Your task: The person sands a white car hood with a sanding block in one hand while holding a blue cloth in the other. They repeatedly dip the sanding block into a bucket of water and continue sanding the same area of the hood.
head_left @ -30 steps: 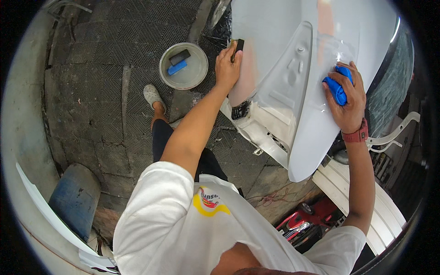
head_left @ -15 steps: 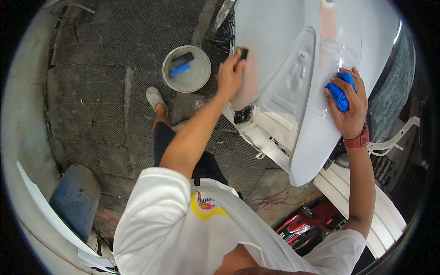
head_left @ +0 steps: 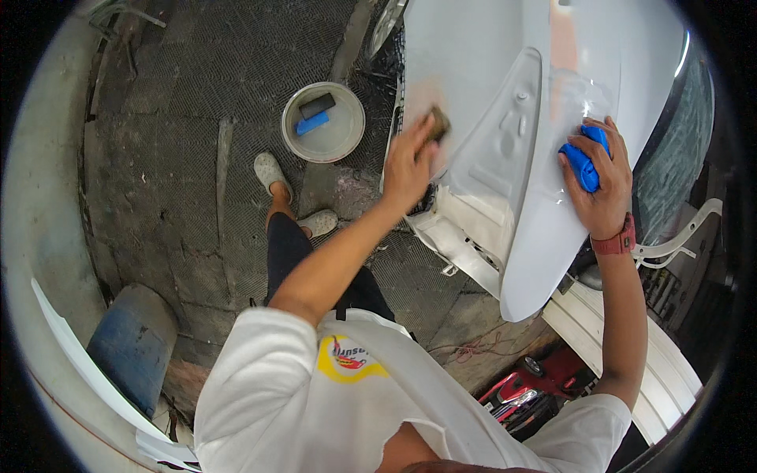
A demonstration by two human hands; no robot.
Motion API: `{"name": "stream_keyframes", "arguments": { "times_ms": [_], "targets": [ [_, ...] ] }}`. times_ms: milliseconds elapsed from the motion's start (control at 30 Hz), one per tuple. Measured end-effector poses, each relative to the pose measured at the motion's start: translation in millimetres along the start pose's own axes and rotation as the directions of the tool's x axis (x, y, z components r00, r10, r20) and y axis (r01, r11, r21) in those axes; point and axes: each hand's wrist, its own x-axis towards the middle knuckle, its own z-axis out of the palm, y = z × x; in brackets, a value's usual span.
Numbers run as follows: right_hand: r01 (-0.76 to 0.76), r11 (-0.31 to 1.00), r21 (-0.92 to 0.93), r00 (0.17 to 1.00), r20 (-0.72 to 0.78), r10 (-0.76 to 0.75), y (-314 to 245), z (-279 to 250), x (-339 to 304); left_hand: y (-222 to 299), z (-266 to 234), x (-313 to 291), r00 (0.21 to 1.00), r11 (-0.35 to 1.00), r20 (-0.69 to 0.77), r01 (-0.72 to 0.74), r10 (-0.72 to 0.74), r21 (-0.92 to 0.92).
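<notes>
My left hand [head_left: 412, 164] is closed on a small dark brown sanding block [head_left: 438, 124], blurred by motion. The block is against the lower side panel of a pale grey car body [head_left: 473, 47], beside a pinkish patch [head_left: 426, 91]. Over on the right, my right hand [head_left: 602, 197] is wrapped round a bunched blue cloth [head_left: 582, 167]. It rests on the wet, shiny upper surface of the same body, near an orange-pink patch [head_left: 563, 39].
A round pail [head_left: 290, 138] of cloudy water on the dark ribbed floor holds a black block and a blue one. A blue drum [head_left: 134, 347] stands at lower left. Cracked glass [head_left: 678, 158] lies at right; a red toy-like vehicle [head_left: 536, 386] and a white ribbed panel [head_left: 607, 323] are below.
My left hand has slid the sanding block right and down across the side panel, away from its outer edge. My right hand with the blue cloth has stayed in place.
</notes>
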Motion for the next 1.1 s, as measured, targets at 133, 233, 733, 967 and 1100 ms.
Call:
{"name": "stream_keyframes", "arguments": {
  "times_ms": [133,233,733,967,1100],
  "targets": [
    [0.017,1.0,0.006,1.0,-0.017,-0.017,0.5,-0.3,-0.1,5.5,-7.6,-9.1,0.996,0.994,0.04,-0.079,0.076,0.075],
    [0.04,0.999,0.012,0.999,-0.029,-0.039,-2.8,-1.3,8.8,-14.1,-4.2,67.0,1.0,1.0,-0.03,0.001,-0.001,0.002],
    [0.038,0.999,-0.012,0.999,-0.029,-0.038,-1.0,1.2,7.5,-22.6,-2.0,96.4,0.978,0.981,-0.068,0.196,-0.196,0.002],
    [-0.004,0.999,-0.034,1.0,-0.009,0.004,1.0,2.6,-6.5,-5.7,-9.8,-47.6,0.999,0.998,-0.029,-0.014,0.016,0.066],
    [0.01,1.0,0.006,1.0,-0.007,-0.01,2.5,-0.3,-0.3,-21.9,-2.9,30.7,0.985,0.986,-0.047,0.168,-0.167,0.014]
  ]
}}
